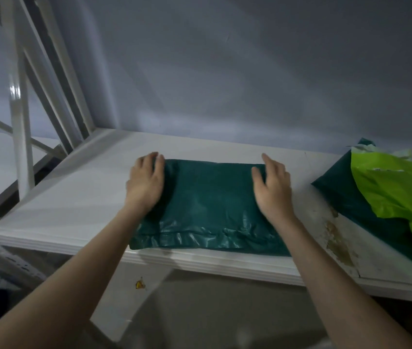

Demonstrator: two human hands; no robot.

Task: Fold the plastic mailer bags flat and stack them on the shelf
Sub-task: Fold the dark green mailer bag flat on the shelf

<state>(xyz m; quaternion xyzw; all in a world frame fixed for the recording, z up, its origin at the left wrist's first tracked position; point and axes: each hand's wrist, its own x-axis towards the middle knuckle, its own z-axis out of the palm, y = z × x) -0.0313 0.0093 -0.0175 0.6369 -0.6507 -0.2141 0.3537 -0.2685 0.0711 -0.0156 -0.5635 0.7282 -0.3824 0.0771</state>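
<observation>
Dark green mailer bag point(207, 207) lies flat on the white shelf point(73, 197), directly between the two hands, long axis running left–right from one hand to the other; its near edge sits just at the shelf's front lip. Left hand point(145, 182) rests on the bag's left end, fingers curled over the far-left corner, apparently pinching it, though motion blur makes the grip uncertain. Right hand point(273, 187) lies open on the right end, fingers straight, pressing down. Both forearms reach forward and up, roughly parallel, equally near the bag. Well to the right of the right hand: another dark green bag point(338, 190) under a lime green bag point(396, 190), unfolded.
</observation>
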